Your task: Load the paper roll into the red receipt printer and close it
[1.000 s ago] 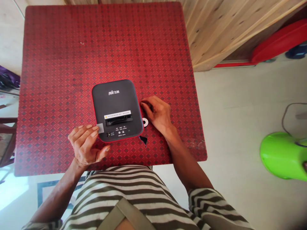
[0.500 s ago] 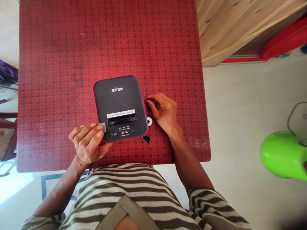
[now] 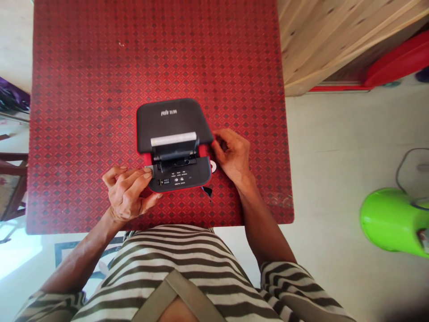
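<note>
A black label or receipt printer (image 3: 197, 172) with red edges sits on the red patterned table; its lid (image 3: 170, 120) is partly raised at the front. Black innards show in the gap below a white strip. My left hand (image 3: 129, 192) grips the front left corner of the base, fingertips on top by a small grey flat piece (image 3: 150, 170), thumb at the front edge. My right hand (image 3: 233, 154) is closed at the lid's right edge, thumb and fingertips against it. Below that hand, a white disc (image 3: 213, 166) shows partly beside the base.
A small black pointed piece (image 3: 208, 192) pokes out at the printer's front right. The table (image 3: 83, 80) ends close to my striped shirt. On the floor to the right stands a green bucket (image 3: 385, 219), and wooden panelling (image 3: 311, 40) borders the table's far right.
The printer's lid was closed and has come up at its front edge, opening a gap. My right hand stays at the lid's right side, my left on the front left corner.
</note>
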`<move>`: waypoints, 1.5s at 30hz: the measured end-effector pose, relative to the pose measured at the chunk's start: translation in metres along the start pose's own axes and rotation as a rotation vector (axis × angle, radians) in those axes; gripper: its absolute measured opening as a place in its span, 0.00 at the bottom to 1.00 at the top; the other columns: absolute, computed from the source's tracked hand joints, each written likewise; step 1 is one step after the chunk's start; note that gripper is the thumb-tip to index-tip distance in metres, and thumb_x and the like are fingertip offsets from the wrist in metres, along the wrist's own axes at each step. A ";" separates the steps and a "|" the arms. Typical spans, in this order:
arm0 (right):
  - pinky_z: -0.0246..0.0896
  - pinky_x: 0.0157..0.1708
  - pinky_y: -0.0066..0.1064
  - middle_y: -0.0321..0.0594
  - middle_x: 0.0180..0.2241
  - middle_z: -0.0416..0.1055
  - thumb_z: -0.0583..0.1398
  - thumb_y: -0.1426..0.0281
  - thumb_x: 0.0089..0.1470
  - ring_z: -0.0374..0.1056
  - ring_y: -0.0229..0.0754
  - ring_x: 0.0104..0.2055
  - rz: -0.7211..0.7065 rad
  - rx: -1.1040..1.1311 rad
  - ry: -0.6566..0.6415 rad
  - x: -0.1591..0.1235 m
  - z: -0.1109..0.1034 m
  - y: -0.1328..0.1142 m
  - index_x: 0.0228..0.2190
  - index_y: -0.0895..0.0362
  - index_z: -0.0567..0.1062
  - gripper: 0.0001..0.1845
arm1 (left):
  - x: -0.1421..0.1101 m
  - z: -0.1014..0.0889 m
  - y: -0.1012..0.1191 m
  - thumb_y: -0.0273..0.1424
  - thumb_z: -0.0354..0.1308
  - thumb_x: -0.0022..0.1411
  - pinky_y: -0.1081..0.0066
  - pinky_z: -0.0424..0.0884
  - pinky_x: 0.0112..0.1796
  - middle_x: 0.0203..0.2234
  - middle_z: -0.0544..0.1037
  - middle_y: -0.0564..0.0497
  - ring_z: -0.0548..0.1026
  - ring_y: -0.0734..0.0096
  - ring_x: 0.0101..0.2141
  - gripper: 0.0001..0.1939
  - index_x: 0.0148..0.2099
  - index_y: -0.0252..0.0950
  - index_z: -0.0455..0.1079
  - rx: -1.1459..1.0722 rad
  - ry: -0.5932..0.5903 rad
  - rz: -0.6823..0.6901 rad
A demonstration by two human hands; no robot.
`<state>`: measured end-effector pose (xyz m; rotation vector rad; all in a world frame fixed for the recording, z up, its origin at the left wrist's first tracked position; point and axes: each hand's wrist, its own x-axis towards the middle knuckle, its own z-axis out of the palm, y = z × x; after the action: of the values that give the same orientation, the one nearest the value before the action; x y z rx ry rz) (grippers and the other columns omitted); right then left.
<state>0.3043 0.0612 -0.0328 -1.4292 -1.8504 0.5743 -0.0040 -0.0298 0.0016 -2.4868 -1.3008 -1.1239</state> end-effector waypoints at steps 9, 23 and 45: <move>0.71 0.39 0.34 0.38 0.38 0.83 0.64 0.67 0.68 0.77 0.40 0.35 -0.124 -0.031 0.092 0.009 -0.040 -0.055 0.41 0.53 0.83 0.07 | 0.005 0.005 0.008 0.47 0.66 0.68 0.59 0.71 0.52 0.46 0.83 0.45 0.82 0.59 0.44 0.30 0.65 0.39 0.66 -0.031 0.078 0.007; 0.70 0.44 0.40 0.55 0.59 0.76 0.53 0.78 0.71 0.79 0.52 0.49 -0.345 -0.732 -0.678 0.074 0.002 -0.160 0.53 0.60 0.81 0.19 | 0.005 0.011 0.011 0.44 0.71 0.64 0.59 0.73 0.51 0.47 0.83 0.43 0.82 0.57 0.47 0.38 0.69 0.37 0.62 0.041 0.161 0.049; 0.71 0.32 0.35 0.38 0.46 0.78 0.70 0.59 0.61 0.72 0.39 0.33 -0.119 0.129 0.076 0.062 -0.077 -0.091 0.46 0.48 0.78 0.14 | 0.009 0.011 0.007 0.41 0.78 0.57 0.61 0.75 0.47 0.46 0.82 0.44 0.81 0.59 0.44 0.41 0.67 0.40 0.65 0.006 0.167 0.044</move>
<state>0.2972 0.0882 0.0987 -1.2319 -1.7914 0.5615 0.0112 -0.0234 0.0014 -2.3466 -1.1965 -1.2836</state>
